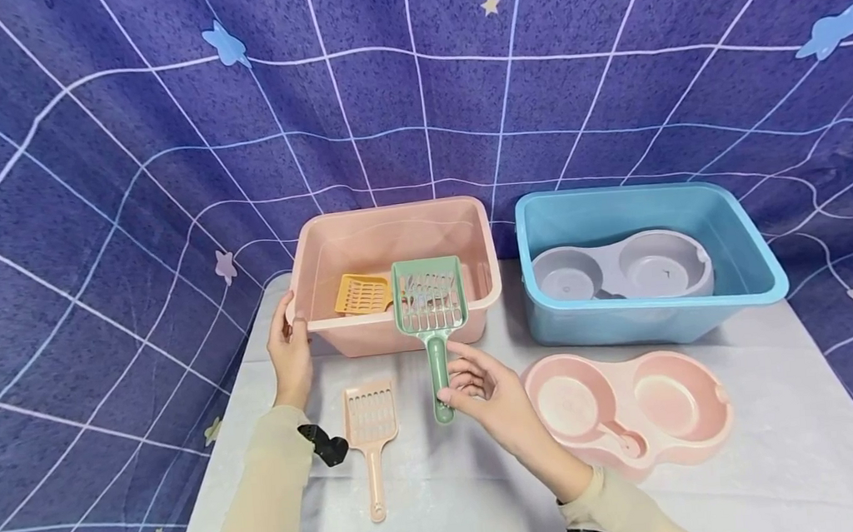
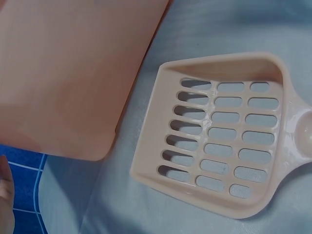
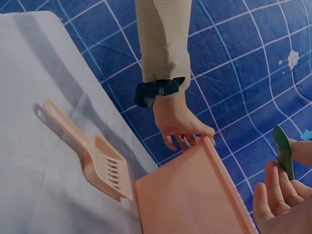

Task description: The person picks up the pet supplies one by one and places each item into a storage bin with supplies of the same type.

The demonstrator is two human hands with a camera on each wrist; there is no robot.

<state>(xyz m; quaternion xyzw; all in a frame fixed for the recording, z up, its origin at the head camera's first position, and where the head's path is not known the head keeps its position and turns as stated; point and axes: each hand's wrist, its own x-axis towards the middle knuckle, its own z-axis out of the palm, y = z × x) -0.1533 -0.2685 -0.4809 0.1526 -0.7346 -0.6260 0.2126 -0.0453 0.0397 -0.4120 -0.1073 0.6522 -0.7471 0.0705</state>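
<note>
My right hand (image 1: 484,382) pinches the handle of a green slotted litter scoop (image 1: 438,365), held up in front of the pink litter box (image 1: 394,335). Part of the box is hidden behind the scoop head. At the box's front left corner, my left hand (image 1: 289,352) grips the rim; the right wrist view shows that hand (image 3: 178,122) with fingers bent over the edge. Inside the box lies a yellow slotted scoop (image 1: 361,294), its handle partly covered by the green one. A light pink litter scoop (image 2: 226,122) rests on the table near my left wrist.
To the right stands a blue litter box (image 1: 619,322) with a grey double bowl (image 1: 606,258) inside. In front of it sits a pink double bowl (image 1: 620,388). A white cloth (image 1: 430,499) covers the table, and a blue gridded curtain (image 1: 398,101) hangs behind and at the sides.
</note>
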